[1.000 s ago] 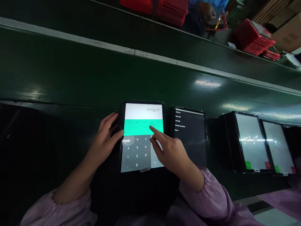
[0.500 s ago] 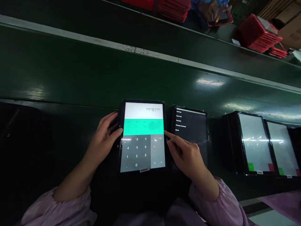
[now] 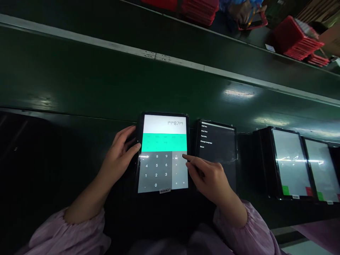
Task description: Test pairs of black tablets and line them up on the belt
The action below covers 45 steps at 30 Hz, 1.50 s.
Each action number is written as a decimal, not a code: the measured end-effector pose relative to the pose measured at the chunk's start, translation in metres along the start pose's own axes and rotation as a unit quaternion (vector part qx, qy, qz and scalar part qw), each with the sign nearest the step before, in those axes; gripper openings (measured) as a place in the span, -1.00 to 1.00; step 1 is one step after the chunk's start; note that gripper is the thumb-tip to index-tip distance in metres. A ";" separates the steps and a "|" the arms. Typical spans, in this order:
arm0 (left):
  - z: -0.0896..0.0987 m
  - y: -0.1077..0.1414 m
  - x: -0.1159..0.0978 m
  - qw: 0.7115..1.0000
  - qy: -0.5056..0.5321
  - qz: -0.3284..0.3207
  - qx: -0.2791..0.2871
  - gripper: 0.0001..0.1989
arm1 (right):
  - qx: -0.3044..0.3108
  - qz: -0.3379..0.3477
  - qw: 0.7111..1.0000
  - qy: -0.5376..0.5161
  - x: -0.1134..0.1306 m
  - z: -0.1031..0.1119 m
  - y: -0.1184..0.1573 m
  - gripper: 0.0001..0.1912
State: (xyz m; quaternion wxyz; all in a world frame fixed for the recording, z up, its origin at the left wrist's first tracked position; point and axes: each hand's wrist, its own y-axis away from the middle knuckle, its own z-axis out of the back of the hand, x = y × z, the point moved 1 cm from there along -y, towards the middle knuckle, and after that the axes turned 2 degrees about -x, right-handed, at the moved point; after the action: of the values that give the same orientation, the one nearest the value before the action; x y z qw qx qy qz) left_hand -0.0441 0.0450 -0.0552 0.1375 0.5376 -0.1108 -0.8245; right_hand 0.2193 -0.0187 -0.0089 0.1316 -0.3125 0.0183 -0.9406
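Observation:
A tablet (image 3: 162,170) lies in front of me, its lit screen showing a calculator with a white display, a green band and grey keys. My left hand (image 3: 119,152) rests at its left edge, thumb on the frame and fingers behind, apart from the thumb. The index finger of my right hand (image 3: 209,177) points onto the screen at the DEL key, which it covers; the other fingers are curled, with nothing seen in them. Just right of the tablet is a second one (image 3: 217,148) with a dark screen and a white text menu, partly behind my right hand.
Two tablets with pale screens, one (image 3: 290,163) nearer and another (image 3: 320,166) beyond, lie at the right. Across the green bench (image 3: 106,81), a co-worker's hand (image 3: 241,12) holds a red-edged device. Red cases (image 3: 297,39) are stacked at the upper right.
My right index finger has moved from the tablet's right edge onto the DEL key. The calculator display reads the same. The whole view has shifted slightly.

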 end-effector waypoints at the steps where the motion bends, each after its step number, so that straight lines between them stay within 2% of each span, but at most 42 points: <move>1: 0.000 0.000 -0.001 1.000 0.004 0.001 0.000 -0.39 | -0.001 -0.001 1.000 0.003 0.000 0.000 0.000 -0.65; 6: 0.000 0.001 -0.002 1.000 0.019 0.015 -0.008 -0.37 | -0.009 0.006 1.000 -0.002 0.001 -0.001 -0.001 -0.66; 14: 0.001 0.000 0.001 1.000 -0.005 -0.003 -0.006 -0.39 | -0.004 -0.001 1.000 -0.005 0.000 -0.001 0.000 -0.67; 22: -0.002 0.004 -0.010 1.000 0.009 0.004 -0.007 -0.40 | -0.014 0.005 1.000 -0.005 0.003 -0.002 0.000 -0.67; 35: -0.001 0.002 -0.007 1.000 0.015 -0.003 -0.004 -0.44 | -0.071 -0.014 0.997 0.033 0.001 0.001 -0.012 -0.65; 41: 0.000 -0.002 -0.002 1.000 0.005 0.002 -0.003 -0.36 | -0.016 -0.026 0.999 0.038 -0.002 -0.005 -0.023 -0.61; 45: 0.001 -0.003 0.001 1.000 -0.002 -0.019 -0.004 -0.39 | 0.020 -0.030 0.999 0.039 0.004 -0.012 -0.029 -0.58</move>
State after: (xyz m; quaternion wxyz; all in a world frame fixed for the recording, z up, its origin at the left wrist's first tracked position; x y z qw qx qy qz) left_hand -0.0455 0.0470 -0.0569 0.1237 0.5374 -0.0974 -0.8285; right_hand 0.2026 0.0074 -0.0128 0.1086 -0.2734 -0.0047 -0.9557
